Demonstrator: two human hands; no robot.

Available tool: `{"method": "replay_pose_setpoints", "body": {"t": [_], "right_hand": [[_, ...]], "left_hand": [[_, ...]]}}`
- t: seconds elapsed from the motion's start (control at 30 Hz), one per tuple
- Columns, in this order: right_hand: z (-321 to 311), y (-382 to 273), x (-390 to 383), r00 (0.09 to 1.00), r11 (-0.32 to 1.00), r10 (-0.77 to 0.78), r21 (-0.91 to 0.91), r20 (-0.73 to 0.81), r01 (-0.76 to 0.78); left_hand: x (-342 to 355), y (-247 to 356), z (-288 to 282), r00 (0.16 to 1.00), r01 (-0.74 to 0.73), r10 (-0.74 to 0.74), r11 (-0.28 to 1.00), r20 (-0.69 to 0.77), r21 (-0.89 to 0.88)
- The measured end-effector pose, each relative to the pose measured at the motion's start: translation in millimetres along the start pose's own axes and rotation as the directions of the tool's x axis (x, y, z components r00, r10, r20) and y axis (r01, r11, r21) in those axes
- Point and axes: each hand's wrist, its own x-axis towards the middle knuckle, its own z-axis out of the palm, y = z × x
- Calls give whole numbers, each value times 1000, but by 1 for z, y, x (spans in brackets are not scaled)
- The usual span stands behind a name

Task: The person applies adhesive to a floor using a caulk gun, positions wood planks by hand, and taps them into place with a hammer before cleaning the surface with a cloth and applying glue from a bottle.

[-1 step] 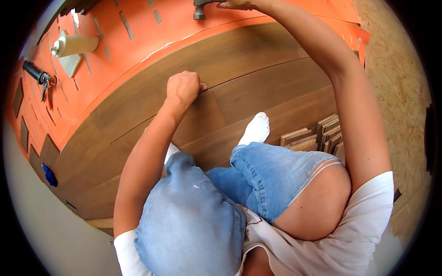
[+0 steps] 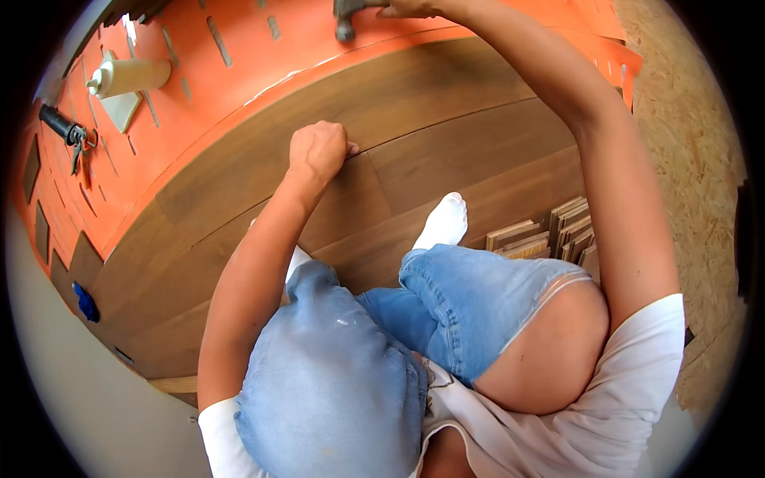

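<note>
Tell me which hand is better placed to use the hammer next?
Probably the right hand: it holds the hammer, while the left hand is curled at the brown planks, no tool visible.

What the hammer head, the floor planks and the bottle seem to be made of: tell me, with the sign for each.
Hammer head: metal, probably steel, judging by its dull grey look, though it is blurred.
Floor planks: wood or a wood-look laminate, with a low-sheen brown finish; streaky grain shows.
Bottle: probably smooth plastic, given its cloudy off-white look and squeeze-bottle shape.
</note>
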Motion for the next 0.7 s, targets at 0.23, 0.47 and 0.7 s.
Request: {"method": "replay_pose_setpoints", "body": {"t": [0.23, 0.47, 0.7], "right_hand": [[-29, -29, 24, 929, 1000, -28, 20, 370, 22], [-32, -54, 42, 884, 955, -160, -158, 440, 252], [-12, -84, 62, 887, 891, -450, 112, 99, 440]], "left_hand": [[-1, 4, 4, 1000, -5, 5, 1000, -10, 12], [1, 3, 5, 999, -7, 8, 1000, 49, -5], [0, 1, 6, 999, -37, 37, 999, 14, -16]]}}
